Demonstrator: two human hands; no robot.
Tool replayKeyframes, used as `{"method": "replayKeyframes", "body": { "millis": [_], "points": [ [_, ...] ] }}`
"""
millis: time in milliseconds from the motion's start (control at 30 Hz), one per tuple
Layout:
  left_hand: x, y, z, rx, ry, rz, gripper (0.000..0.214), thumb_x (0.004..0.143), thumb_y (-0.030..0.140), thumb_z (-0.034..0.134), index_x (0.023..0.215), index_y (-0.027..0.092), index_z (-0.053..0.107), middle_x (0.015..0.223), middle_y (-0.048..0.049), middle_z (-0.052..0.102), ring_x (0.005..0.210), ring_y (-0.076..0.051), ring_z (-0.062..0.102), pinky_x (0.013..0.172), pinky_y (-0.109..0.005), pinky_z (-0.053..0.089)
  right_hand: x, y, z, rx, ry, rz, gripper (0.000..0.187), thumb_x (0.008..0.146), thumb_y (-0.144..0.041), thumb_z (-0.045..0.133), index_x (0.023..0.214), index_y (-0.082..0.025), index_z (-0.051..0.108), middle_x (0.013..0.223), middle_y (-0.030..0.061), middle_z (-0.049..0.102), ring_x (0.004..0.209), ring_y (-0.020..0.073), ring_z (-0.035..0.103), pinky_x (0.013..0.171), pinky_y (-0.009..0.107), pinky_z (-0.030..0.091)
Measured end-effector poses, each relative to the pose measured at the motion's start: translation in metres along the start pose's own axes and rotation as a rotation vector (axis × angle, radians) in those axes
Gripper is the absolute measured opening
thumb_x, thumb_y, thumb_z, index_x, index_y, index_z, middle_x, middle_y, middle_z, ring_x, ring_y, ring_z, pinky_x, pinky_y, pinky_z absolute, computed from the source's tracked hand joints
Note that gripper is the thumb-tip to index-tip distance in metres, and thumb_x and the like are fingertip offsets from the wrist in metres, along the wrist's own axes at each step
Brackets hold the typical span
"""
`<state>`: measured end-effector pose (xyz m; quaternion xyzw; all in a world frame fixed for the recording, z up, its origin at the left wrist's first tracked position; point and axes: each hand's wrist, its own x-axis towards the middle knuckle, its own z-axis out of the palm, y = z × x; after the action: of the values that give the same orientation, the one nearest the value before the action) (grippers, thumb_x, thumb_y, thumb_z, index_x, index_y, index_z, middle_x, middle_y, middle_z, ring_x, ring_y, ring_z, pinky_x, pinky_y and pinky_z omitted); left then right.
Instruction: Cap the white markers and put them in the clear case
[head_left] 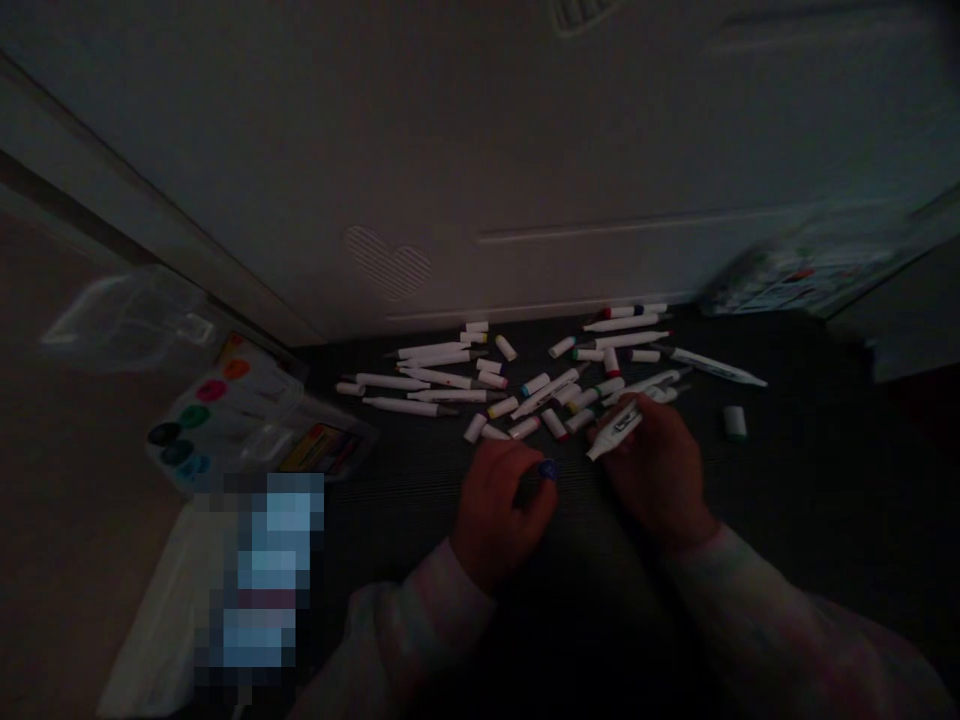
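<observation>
White marker (619, 432) held over the mat

Your right hand (660, 475) is clamped on it, tip slanting down-left, just above the dark mat (810, 500). Your left hand (495, 510) pinches a blue cap (547, 468) close beside it. Loose markers and caps (480, 385) lie scattered just beyond; a paint palette (202, 420) sits well left.

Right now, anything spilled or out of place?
Yes: markers and loose caps lie scattered on the dark mat, many uncapped. A stray cap sits alone, right of the pile. The left hand pinches a blue cap; right hand holds a white marker.
</observation>
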<state>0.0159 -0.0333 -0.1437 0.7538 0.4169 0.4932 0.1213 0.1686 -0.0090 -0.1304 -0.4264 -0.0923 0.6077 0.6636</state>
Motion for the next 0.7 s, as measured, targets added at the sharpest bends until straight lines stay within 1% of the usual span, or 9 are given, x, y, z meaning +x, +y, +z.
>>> {"method": "replayKeyframes", "body": {
  "millis": [67,133,200,267,367,433,567,700],
  "points": [
    [-0.0003,0.0008,-0.0001,-0.033,-0.015,-0.034,0.023,0.071,0.010,0.061,0.088,0.018,0.049,0.078,-0.0020,0.058,0.074,-0.013,0.056,0.067,-0.024,0.048,-0.0017,0.0001,0.0019,-0.009,0.002,0.016,0.018,0.064,-0.025,0.060,0.055,-0.018,0.046,0.043,-0.0071,0.034,0.040,0.0052,0.029,0.040,0.018,0.035],
    [-0.0005,0.0021,0.0000,-0.105,-0.028,-0.137,0.021,0.071,0.011,0.062,0.086,0.018,0.050,0.078,-0.0014,0.057,0.074,-0.012,0.056,0.068,-0.024,0.048,-0.0031,0.0003,0.0031,-0.014,-0.005,0.025,0.017,0.064,-0.024,0.060,0.056,-0.017,0.047,0.043,-0.0069,0.034,0.040,0.0052,0.030,0.039,0.017,0.033],
    [0.0002,0.0036,0.0004,-0.233,-0.022,-0.294,0.019,0.071,0.012,0.062,0.085,0.018,0.052,0.080,-0.0013,0.058,0.076,-0.012,0.057,0.071,-0.025,0.047,-0.0038,0.0006,0.0032,-0.014,-0.008,0.021,0.014,0.064,-0.023,0.059,0.057,-0.017,0.049,0.044,-0.0066,0.036,0.041,0.0050,0.032,0.039,0.016,0.033],
    [0.0022,0.0048,0.0011,-0.418,0.001,-0.474,0.018,0.070,0.012,0.063,0.083,0.018,0.053,0.081,-0.0011,0.059,0.077,-0.012,0.058,0.072,-0.025,0.047,-0.0036,0.0011,0.0025,-0.013,-0.020,0.016,0.012,0.065,-0.023,0.058,0.058,-0.016,0.051,0.044,-0.0063,0.037,0.040,0.0047,0.033,0.040,0.016,0.033],
    [0.0064,0.0045,0.0024,-0.720,0.011,-0.743,0.017,0.065,0.011,0.066,0.075,0.017,0.053,0.078,0.0005,0.060,0.074,-0.011,0.058,0.068,-0.022,0.047,-0.0025,0.0013,0.0012,-0.004,-0.041,0.001,0.010,0.067,-0.022,0.055,0.060,-0.016,0.055,0.043,-0.0060,0.037,0.039,0.0045,0.034,0.039,0.015,0.033],
    [0.0079,0.0030,0.0033,-0.874,0.010,-0.874,0.019,0.061,0.010,0.069,0.071,0.017,0.054,0.076,0.0020,0.060,0.072,-0.009,0.057,0.067,-0.021,0.046,-0.0019,0.0008,0.0012,0.001,-0.043,-0.005,0.011,0.068,-0.022,0.053,0.060,-0.016,0.056,0.042,-0.0056,0.038,0.039,0.0049,0.035,0.039,0.016,0.033],
    [0.0077,0.0005,0.0054,-1.054,0.011,-0.998,0.020,0.058,0.011,0.071,0.068,0.016,0.055,0.071,0.0041,0.061,0.068,-0.008,0.057,0.066,-0.021,0.044,-0.0020,-0.0005,0.0027,0.007,-0.051,0.001,0.014,0.069,-0.022,0.051,0.058,-0.016,0.057,0.043,-0.0045,0.038,0.041,0.0057,0.035,0.040,0.017,0.035],
    [0.0079,0.0006,0.0065,-1.110,-0.049,-1.068,0.018,0.060,0.015,0.070,0.070,0.016,0.055,0.062,0.0038,0.062,0.059,-0.008,0.057,0.061,-0.021,0.043,-0.0027,-0.0007,0.0034,0.014,-0.066,-0.012,0.015,0.069,-0.021,0.051,0.057,-0.015,0.058,0.045,-0.0036,0.040,0.042,0.0059,0.036,0.039,0.016,0.033]
  ]
}}
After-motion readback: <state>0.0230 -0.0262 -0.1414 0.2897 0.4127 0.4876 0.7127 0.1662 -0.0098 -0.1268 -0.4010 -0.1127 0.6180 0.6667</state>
